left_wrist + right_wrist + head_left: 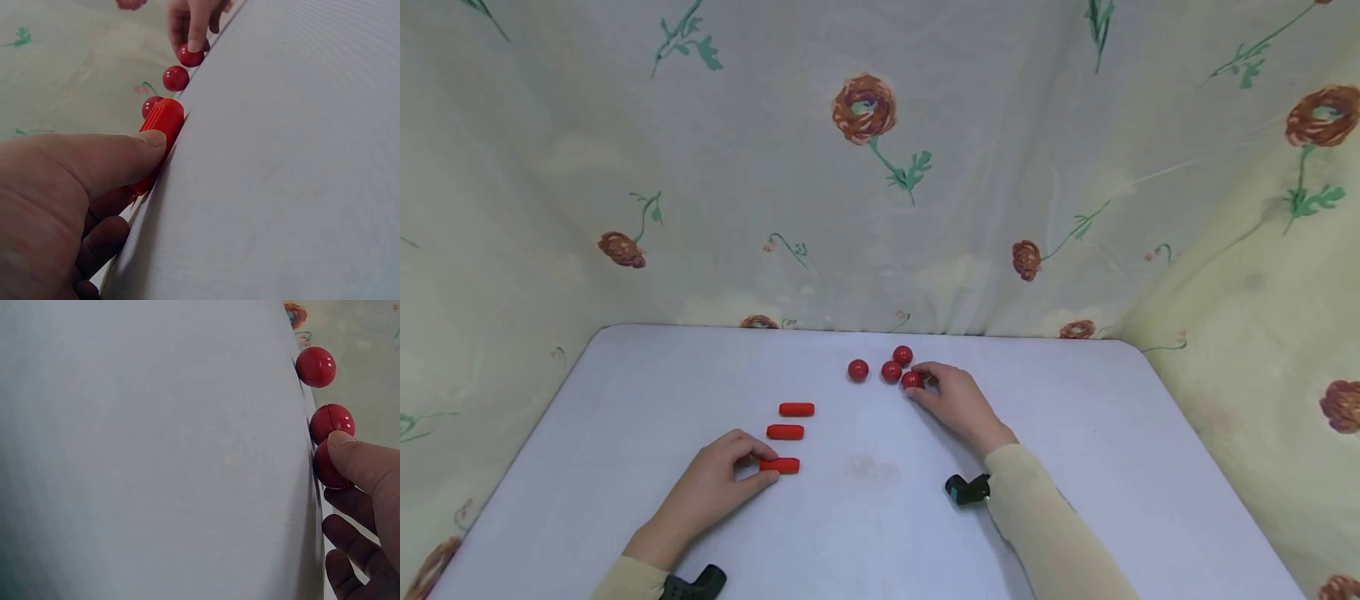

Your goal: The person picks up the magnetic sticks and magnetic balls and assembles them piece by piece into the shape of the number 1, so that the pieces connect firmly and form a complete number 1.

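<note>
On the white table, my right hand (953, 402) pinches a red ball (912, 380) between thumb and fingers. Beside it lie two more red balls, one close to its left (891, 372) and one behind (902, 356); another ball (858, 370) sits farther left. In the right wrist view, the thumb presses on the held ball (330, 467), which overlaps its neighbour. My left hand (718, 482) pinches the left end of a short red ribbed cylinder (786, 466), the nearest of three. The other two cylinders, one in the middle (786, 432) and one farthest back (797, 409), lie roughly parallel behind it.
The white table (1120, 467) has rounded far corners. Behind and at both sides hangs a flower-patterned cloth (955, 250). A black wrist device sits at the right sleeve (967, 489) and another at the left sleeve (696, 583).
</note>
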Tool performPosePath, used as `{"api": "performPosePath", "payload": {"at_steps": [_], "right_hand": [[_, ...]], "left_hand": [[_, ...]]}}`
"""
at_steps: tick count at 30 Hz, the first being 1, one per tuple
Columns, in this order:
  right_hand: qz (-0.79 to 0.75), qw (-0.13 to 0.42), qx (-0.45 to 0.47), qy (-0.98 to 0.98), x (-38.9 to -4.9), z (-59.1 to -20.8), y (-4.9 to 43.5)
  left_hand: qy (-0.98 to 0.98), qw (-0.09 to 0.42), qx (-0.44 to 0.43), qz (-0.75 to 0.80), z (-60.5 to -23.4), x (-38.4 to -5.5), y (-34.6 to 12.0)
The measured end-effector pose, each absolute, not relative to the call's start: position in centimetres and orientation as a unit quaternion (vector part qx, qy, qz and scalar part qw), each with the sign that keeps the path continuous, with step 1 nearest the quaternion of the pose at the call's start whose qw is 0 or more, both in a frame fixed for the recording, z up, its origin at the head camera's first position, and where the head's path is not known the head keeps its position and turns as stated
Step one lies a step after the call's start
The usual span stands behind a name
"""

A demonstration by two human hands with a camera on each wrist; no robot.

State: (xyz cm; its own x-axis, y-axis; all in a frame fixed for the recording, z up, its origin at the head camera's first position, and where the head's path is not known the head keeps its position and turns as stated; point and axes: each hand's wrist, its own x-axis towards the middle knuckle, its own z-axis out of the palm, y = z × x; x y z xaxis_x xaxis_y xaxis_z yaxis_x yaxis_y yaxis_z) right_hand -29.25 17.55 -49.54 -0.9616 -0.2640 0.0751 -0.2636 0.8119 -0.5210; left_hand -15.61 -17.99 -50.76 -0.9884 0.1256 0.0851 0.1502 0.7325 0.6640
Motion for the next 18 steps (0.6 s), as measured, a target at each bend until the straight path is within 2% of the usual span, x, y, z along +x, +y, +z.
{"api": "performPosePath", "payload": {"at_steps": [18], "right_hand": [[-0.329,0.014,-0.125,0.936,-27.9,-50.0,17.6]], "left_hand": [[-0.932,0.015,-0.072,-0.355,-50.9,-15.7,-18.1]]}}
